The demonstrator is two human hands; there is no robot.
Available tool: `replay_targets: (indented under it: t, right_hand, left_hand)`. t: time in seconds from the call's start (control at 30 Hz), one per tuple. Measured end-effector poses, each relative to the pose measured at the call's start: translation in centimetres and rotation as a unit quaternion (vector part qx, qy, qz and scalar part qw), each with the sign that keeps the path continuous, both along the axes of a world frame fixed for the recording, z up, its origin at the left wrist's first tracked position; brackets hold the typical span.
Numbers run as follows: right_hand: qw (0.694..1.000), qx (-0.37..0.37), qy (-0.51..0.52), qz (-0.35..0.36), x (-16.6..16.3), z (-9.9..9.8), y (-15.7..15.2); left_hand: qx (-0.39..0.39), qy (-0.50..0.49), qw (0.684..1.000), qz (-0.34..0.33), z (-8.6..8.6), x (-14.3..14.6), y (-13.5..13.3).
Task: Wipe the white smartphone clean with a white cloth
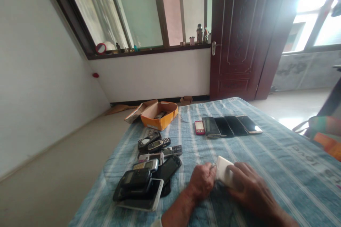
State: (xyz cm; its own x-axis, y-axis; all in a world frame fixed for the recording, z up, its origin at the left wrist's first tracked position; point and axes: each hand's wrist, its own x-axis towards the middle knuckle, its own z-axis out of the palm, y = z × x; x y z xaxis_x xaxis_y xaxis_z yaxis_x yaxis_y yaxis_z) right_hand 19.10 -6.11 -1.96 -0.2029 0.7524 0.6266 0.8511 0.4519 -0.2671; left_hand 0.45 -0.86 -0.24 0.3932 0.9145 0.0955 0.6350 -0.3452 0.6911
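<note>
My right hand [249,188] lies over a white phone [223,171] and grips it against the striped blue tablecloth [279,156]. My left hand [201,181] is curled shut at the phone's left edge, pinching something thin I cannot make out. A heap of several old phones [149,170] lies to the left of my hands. Farther off, a row of several phones [226,126] lies side by side, starting with a small red one [199,127].
An orange cardboard box [160,115] with its lid open sits at the table's far left corner. A dark wooden door [239,35] and a window sill with small items [197,37] are behind. Bare floor runs along the left.
</note>
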Motion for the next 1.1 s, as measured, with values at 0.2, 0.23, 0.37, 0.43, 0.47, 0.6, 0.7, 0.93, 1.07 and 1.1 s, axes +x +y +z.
replay_targets:
  t: [0.2, 0.23, 0.37, 0.43, 0.47, 0.6, 0.7, 0.93, 1.07, 1.1]
  right_hand:
    - [1.0, -0.004, 0.0, -0.023, 0.9, -0.7, 0.4]
    - [1.0, -0.001, 0.0, -0.028, 0.9, -0.8, 0.4]
    - [1.0, 0.006, 0.0, -0.027, 0.4, -0.9, 0.2]
    - [1.0, 0.001, -0.003, -0.017, 0.0, -0.8, 0.0]
    - [1.0, -0.001, -0.004, -0.013, -0.2, -0.7, 0.0]
    - [1.0, 0.009, -0.003, -0.028, -0.1, -0.7, 0.0]
    - [0.999, 0.009, 0.001, -0.052, 0.4, -0.9, 0.2]
    - [0.998, 0.009, 0.001, -0.065, -0.2, -1.0, 0.1]
    - [0.999, 0.021, -0.002, -0.033, -0.9, -0.8, -0.2]
    - [0.999, 0.021, -0.002, -0.026, -1.0, -0.8, -0.2]
  left_hand:
    - [0.001, 0.013, 1.0, 0.008, -0.2, 0.2, -0.1]
    - [0.005, 0.011, 1.0, 0.017, -0.2, 0.3, -0.1]
    - [0.021, -0.012, 0.997, 0.071, -0.2, 0.4, -0.2]
    - [0.02, -0.013, 0.997, 0.077, -0.3, 0.5, -0.2]
    - [0.019, -0.012, 0.997, 0.073, -0.3, 0.5, -0.3]
    - [0.025, 0.008, 0.998, 0.051, -0.5, 0.7, -0.5]
    - [0.034, 0.025, 0.998, 0.042, -0.6, 0.9, -0.7]
    - [0.066, 0.043, 0.994, 0.072, -0.9, 1.0, -0.9]
    - [0.072, 0.036, 0.994, 0.072, -0.9, 0.9, -0.8]
    - [0.071, 0.032, 0.995, 0.07, -0.9, 0.8, -0.8]
